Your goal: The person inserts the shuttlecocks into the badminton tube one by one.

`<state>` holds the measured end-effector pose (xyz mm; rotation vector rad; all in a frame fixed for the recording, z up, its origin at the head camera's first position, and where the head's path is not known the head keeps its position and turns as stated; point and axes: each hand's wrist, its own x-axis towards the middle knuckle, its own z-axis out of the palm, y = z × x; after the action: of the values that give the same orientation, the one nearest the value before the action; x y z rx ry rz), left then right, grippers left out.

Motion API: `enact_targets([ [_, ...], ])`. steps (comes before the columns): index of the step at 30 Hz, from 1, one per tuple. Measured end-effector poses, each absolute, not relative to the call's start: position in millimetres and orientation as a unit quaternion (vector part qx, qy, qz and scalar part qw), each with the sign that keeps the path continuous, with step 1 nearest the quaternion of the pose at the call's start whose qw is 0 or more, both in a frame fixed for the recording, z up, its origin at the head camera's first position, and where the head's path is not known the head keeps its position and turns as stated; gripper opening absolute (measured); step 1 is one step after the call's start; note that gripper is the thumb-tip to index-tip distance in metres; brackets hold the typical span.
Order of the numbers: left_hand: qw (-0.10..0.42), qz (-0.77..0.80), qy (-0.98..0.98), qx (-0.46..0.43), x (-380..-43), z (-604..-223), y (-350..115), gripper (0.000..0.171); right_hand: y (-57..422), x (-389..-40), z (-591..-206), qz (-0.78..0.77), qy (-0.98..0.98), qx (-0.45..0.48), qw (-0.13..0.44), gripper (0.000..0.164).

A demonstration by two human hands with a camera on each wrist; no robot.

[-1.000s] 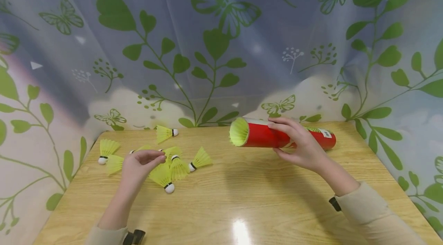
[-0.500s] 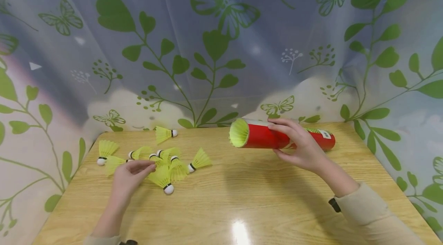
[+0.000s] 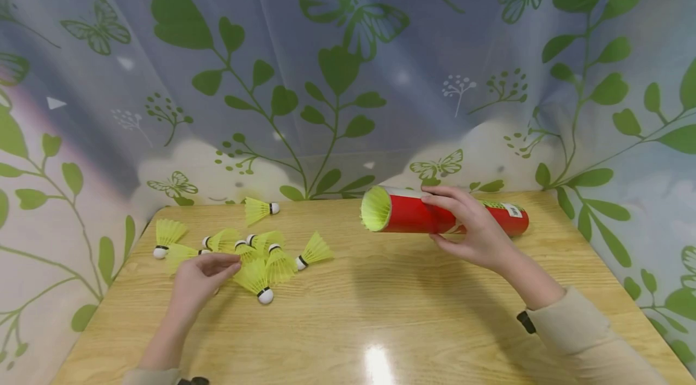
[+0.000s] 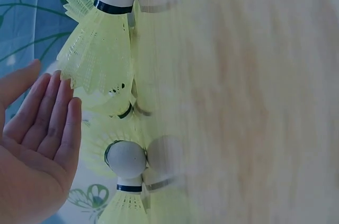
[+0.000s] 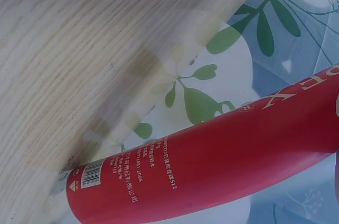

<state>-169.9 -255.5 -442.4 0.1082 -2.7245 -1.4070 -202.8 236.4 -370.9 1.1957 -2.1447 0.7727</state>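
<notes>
My left hand (image 3: pixel 197 283) is low over a cluster of yellow shuttlecocks with white heads on the left of the table. In the left wrist view its fingers are nearly straight, the thumb stands apart, and the fingertips are right at the skirt edge of one shuttlecock (image 4: pixel 95 49). My right hand (image 3: pixel 472 229) grips a red shuttlecock tube (image 3: pixel 410 214) around its middle. The tube's mouth faces left, and a yellow skirt (image 3: pixel 375 210) fills it. In the right wrist view the tube's labelled closed end (image 5: pixel 127 187) shows.
One shuttlecock (image 3: pixel 262 210) lies alone near the back edge, another (image 3: pixel 170 237) at the far left, another (image 3: pixel 314 251) right of the cluster. The wooden table (image 3: pixel 337 318) runs back to a patterned curtain (image 3: pixel 348 101).
My left hand has moved left and down, closer to the shuttlecock cluster, uncovering several white heads behind it. The right hand and the tube have stayed almost still.
</notes>
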Motion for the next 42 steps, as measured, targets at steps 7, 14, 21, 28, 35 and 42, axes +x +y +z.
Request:
enact_targets([
  [7, -0.003, -0.396, -0.918, 0.019, -171.1, -443.8, -258.9, 0.025, 236.3, -203.8, -371.0, 0.283, -0.802, 0.445, 0.282, 0.070],
  [14, -0.020, -0.383, -0.923, -0.002, -169.8, -441.5, -257.1, 0.019, 236.4, -205.0, -371.2, 0.287, -0.800, 0.446, 0.281, 0.070],
  [21, -0.017, -0.385, -0.923, 0.002, -169.6, -441.9, -257.9, 0.017, 236.9, -204.5, -371.3, 0.282, -0.804, 0.441, 0.282, 0.071],
  [28, -0.007, -0.382, -0.924, 0.024, -169.1, -441.7, -262.1, 0.017, 238.6, -203.4, -372.6, 0.284, -0.810, 0.436, 0.271, 0.072],
  [35, -0.004, -0.403, -0.913, 0.058, -165.7, -436.6, -261.2, 0.025, 238.1, -203.6, -370.4, 0.283, -0.811, 0.434, 0.273, 0.071],
  [42, -0.001, -0.425, -0.901, 0.084, -161.2, -430.7, -258.9, 0.031, 238.4, -203.8, -369.3, 0.276, -0.814, 0.427, 0.281, 0.072],
])
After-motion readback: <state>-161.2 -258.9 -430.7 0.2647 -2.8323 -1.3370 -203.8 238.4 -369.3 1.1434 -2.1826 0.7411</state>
